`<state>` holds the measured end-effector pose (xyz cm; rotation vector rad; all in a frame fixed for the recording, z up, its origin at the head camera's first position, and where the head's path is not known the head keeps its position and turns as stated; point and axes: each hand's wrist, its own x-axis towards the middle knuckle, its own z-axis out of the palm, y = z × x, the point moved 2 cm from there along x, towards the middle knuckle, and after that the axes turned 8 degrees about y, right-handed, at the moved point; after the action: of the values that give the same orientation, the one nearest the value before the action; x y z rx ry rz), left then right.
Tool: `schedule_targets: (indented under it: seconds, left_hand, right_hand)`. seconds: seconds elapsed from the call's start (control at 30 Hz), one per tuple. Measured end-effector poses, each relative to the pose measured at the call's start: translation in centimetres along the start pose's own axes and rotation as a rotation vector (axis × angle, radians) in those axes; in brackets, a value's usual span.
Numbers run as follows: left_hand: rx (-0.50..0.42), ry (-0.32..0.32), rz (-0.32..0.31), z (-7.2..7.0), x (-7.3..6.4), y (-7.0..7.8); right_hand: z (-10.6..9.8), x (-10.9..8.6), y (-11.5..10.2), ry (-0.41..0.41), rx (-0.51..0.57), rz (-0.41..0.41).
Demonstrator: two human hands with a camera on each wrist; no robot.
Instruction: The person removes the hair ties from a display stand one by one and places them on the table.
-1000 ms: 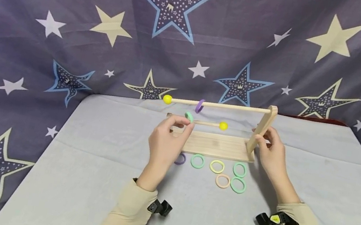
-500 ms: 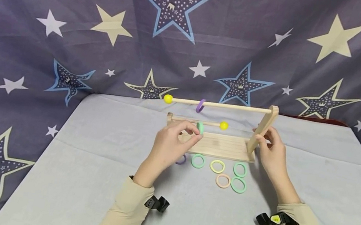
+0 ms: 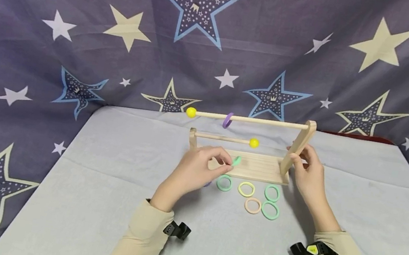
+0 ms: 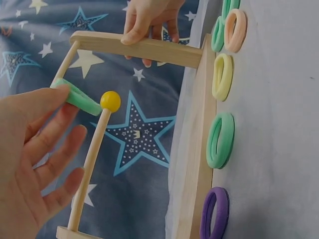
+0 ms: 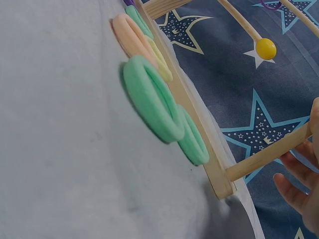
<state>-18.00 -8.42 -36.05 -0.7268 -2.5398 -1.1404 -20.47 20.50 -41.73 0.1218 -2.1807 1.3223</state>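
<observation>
My left hand (image 3: 198,166) pinches a green hair tie (image 4: 79,98) between thumb and finger, in front of the wooden stand. In the head view that ring is above the base board (image 3: 258,167). The short rod (image 3: 223,138) with a yellow ball end (image 3: 253,143) has no ring on it. A purple hair tie (image 3: 227,120) hangs on the long upper rod (image 3: 270,122), which also ends in a yellow ball (image 3: 191,112). My right hand (image 3: 307,171) grips the tall right upright (image 3: 298,147) between thumb and fingers.
Before the base lie green (image 3: 224,183), yellow (image 3: 246,189) and peach (image 3: 252,205) hair ties, with two more green ones (image 3: 272,193) at the right. A purple one (image 4: 215,213) is mostly behind my left hand in the head view. A star-patterned curtain (image 3: 217,48) hangs behind the table.
My left hand has moved right and the green hair tie has come down from beside the short rod, toward the base. My right hand stays on the upright.
</observation>
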Motion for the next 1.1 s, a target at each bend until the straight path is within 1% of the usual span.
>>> schedule_targets:
  seconds: [0.17, 0.3, 0.37, 0.53, 0.63, 0.77, 0.87, 1.1]
  left_hand:
    - [0.073, -0.059, 0.048, 0.8, 0.0, -0.1]
    - [0.111, -0.122, 0.045, 1.5, -0.1, -0.2]
    - [0.116, -0.159, 0.027, 1.7, -0.2, -0.3]
    - [0.070, -0.257, -0.050, 2.2, -0.4, -0.5]
    - [0.047, -0.316, -0.078, 2.5, -0.6, -0.6]
    - [0.059, -0.392, -0.096, 2.9, -0.8, -0.7]
    - [0.066, -0.424, -0.102, 3.1, -1.0, -0.7]
    - [0.036, -0.452, -0.101, 3.9, -1.3, -1.2]
  right_hand:
    - [0.0, 0.0, 0.0, 0.004, 0.002, 0.001]
    - [0.0, -0.1, 0.0, 0.005, 0.003, 0.002]
    - [-0.1, -0.1, 0.0, 0.005, 0.003, 0.003]
    - [0.0, -0.1, 0.0, 0.003, 0.000, 0.003]
    - [0.0, 0.0, -0.1, 0.004, 0.001, 0.003]
    - [0.0, 0.0, -0.1, 0.006, 0.000, 0.002]
    - [0.0, 0.0, -0.1, 0.007, 0.000, 0.002]
    - [0.0, 0.0, -0.2, 0.006, 0.002, -0.002]
